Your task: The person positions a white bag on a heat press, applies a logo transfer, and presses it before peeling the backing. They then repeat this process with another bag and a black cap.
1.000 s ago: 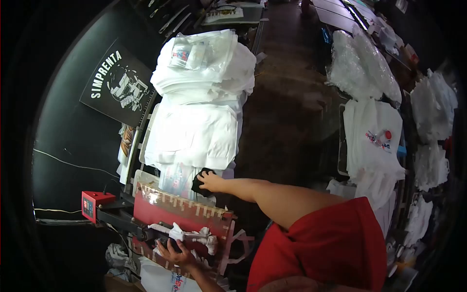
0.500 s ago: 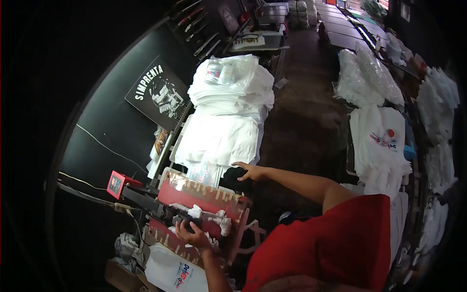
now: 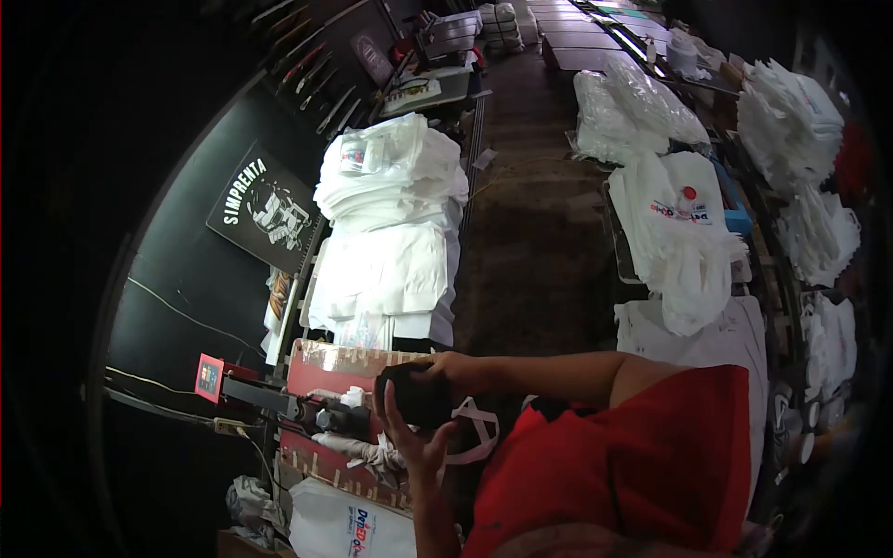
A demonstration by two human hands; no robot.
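Two hands: the right hand [image 3: 453, 374] and the left hand [image 3: 420, 445] meet just below the middle of the view, near six o'clock, the right one above.
Black bundle [image 3: 420, 396]: between the two hands, at about half past six, in front of the red press plate's near-right edge; its outline is dark and soft, its visible part slanting roughly from ten o'clock to four, and I cannot tell which end is its front.
Right hand: grasping the bundle from its upper right, fingers curled over it and pointing toward nine.
Left hand: fingers raised toward eleven, thumb parted from them toward one or two; the hand is well spread, not clenched, its fingers overlapping the bundle's left edge; I cannot tell whether they press on it.
Red press plate [image 3: 326, 374]: toward eight o'clock, brown tape along its edge.
Black press arm [image 3: 265, 398]: reaches over the plate from a red control box [image 3: 209, 377] at eight.
White cloth roll [image 3: 349, 446]: at seven, near the left hand's wrist.
White strap [image 3: 486, 437]: looped just beside the left thumb, between five and six.
Printed white bag [image 3: 321, 523]: farther out at seven.
White stack [image 3: 377, 270]: toward ten, beyond the plate.
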